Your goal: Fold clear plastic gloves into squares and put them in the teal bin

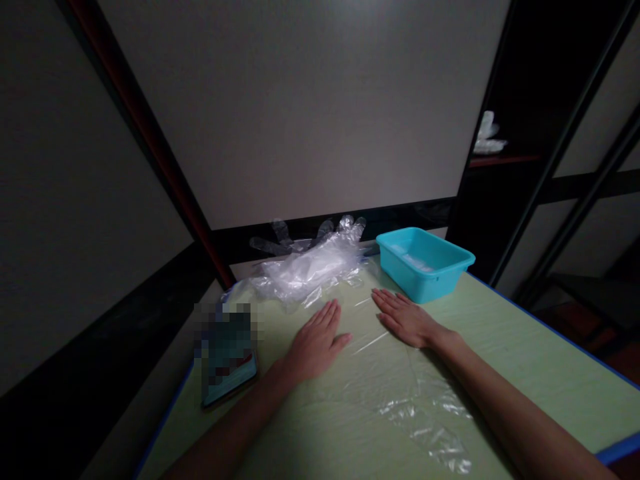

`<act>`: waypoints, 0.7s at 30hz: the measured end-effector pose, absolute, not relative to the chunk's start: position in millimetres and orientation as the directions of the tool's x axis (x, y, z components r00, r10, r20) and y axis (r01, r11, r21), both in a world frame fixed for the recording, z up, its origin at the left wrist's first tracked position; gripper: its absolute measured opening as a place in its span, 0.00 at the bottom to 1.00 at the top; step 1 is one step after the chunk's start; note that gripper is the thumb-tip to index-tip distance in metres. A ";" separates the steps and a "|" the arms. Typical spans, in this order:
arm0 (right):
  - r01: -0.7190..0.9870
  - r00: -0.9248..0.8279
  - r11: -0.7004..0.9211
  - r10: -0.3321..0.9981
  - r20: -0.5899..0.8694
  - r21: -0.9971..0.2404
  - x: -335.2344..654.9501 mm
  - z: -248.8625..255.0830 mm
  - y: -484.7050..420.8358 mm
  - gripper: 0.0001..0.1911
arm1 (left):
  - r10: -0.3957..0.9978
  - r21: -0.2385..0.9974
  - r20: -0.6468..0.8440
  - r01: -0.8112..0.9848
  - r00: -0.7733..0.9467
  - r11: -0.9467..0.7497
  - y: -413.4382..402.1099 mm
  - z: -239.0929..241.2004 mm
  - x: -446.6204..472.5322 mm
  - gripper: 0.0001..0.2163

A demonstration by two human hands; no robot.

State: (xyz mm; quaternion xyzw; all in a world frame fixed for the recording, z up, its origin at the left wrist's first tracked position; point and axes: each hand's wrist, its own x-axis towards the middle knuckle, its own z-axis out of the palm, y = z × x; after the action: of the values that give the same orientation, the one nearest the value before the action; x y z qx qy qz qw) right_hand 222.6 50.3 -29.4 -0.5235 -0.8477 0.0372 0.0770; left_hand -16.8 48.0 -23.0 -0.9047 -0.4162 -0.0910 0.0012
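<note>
A clear, thin plastic disposable glove lies spread on the light green tabletop, its edges hard to follow. My left hand rests palm down with the fingers stretched out and the thumb apart, at the left of the film. Opposite it, my right hand lies flat too, fingers extended, on or beside the film's upper right part. Neither hand grips anything. Beyond them is a crumpled pile of clear plastic gloves, several glove fingers sticking up at its back.
A turquoise plastic basin stands just beyond my right hand, with something whitish inside. At the left edge leans a phone or tablet, its screen partly blurred out. Pale panels rise behind the table. White items sit on a dark shelf at right.
</note>
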 end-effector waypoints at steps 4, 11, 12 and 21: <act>0.870 -0.435 0.448 0.894 0.106 -0.205 234.4 -20.2 46.0 0.30 | 0.749 0.051 0.156 0.752 0.644 -0.658 48.5 -25.8 -17.2 0.28; 0.841 -0.460 0.495 0.867 0.193 -0.220 237.2 -4.9 5.0 0.30 | 0.758 0.037 0.128 0.760 0.640 -0.649 49.3 -26.9 -17.5 0.31; 0.852 -0.457 0.485 0.873 0.170 -0.199 238.3 -8.0 -0.2 0.31 | 0.756 0.039 0.129 0.759 0.641 -0.650 49.2 -26.6 -17.3 0.31; 0.907 -0.393 0.408 0.909 0.135 -0.105 260.8 -31.6 -17.4 0.29 | 0.760 0.027 0.114 0.763 0.640 -0.646 48.0 -21.4 -16.6 0.30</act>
State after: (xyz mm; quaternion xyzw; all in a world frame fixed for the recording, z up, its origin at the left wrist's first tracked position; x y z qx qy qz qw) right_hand 260.8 -17.4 -31.6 -0.5441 -0.8346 0.0069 0.0855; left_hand -16.6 48.0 -21.4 -0.9054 -0.4205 -0.0573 0.0119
